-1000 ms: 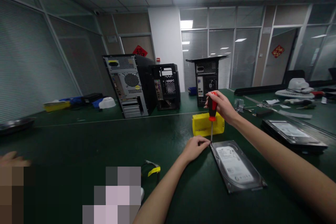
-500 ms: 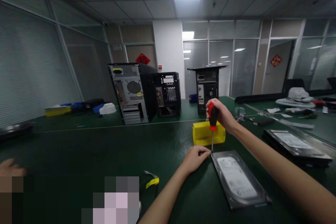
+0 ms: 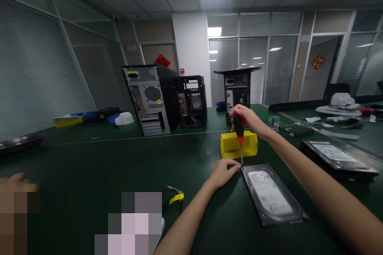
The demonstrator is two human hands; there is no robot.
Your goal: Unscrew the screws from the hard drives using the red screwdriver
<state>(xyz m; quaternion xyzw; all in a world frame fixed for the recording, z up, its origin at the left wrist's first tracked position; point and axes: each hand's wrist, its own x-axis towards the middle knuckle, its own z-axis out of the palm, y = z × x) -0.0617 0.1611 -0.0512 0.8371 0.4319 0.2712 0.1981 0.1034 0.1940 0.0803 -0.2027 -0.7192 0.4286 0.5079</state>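
My right hand (image 3: 245, 118) is wrapped round the red and black handle of a screwdriver (image 3: 240, 136), held nearly upright. The shaft points down at the far left corner of a hard drive (image 3: 268, 199), which lies label up on the table. Beside that corner, the thumb and fingertips of my left hand (image 3: 225, 170) are pinched together close to the screwdriver's tip. What they pinch, if anything, is too small to tell. Just behind the tip stands a yellow plastic bin (image 3: 226, 146).
More hard drives (image 3: 336, 155) are stacked at right, near scattered tools and a white cap (image 3: 341, 101). Computer cases (image 3: 167, 101) stand along the back. Another person's hand (image 3: 18, 183) rests at far left. A cable with a yellow tag (image 3: 176, 198) lies left of my forearm.
The view has tilted down slightly. My right hand and the screwdriver handle lean a little further left; the tip stays at the drive's corner. The other person's hand has shifted slightly right.
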